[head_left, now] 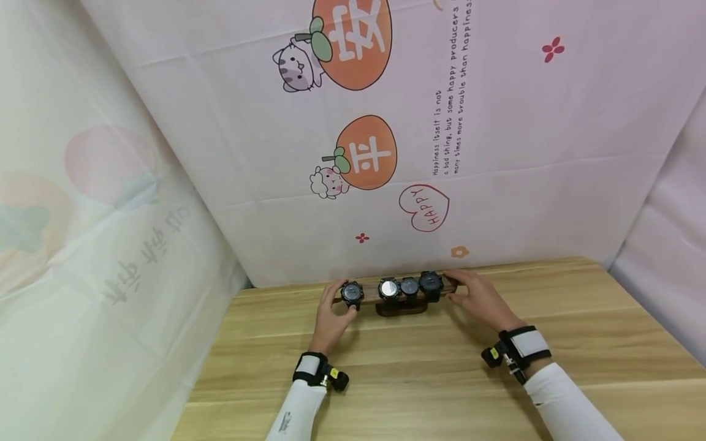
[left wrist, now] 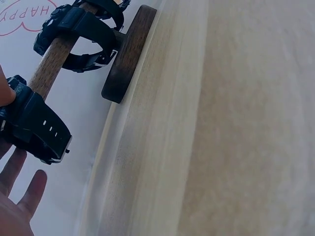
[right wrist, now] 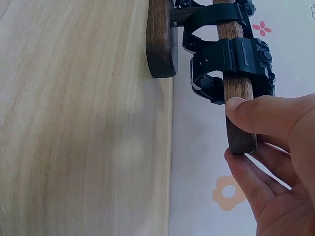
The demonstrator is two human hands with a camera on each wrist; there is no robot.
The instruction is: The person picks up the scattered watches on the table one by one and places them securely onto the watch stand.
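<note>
A dark wooden watch stand, its crossbar above a small base, stands near the table's back edge. Around the bar's left end sits a black wristwatch; my left hand pinches it, with a digit on its case in the left wrist view and other fingers spread beyond its strap. Three more watches hang further right: one with a shining dial, a smaller one and a large black one. The bar's right end is gripped between thumb and fingers of my right hand.
A wood-grain table spreads in front of the stand. Behind it hangs a white printed cloth, with another cloth along the left. Each wrist wears a strap with a small camera.
</note>
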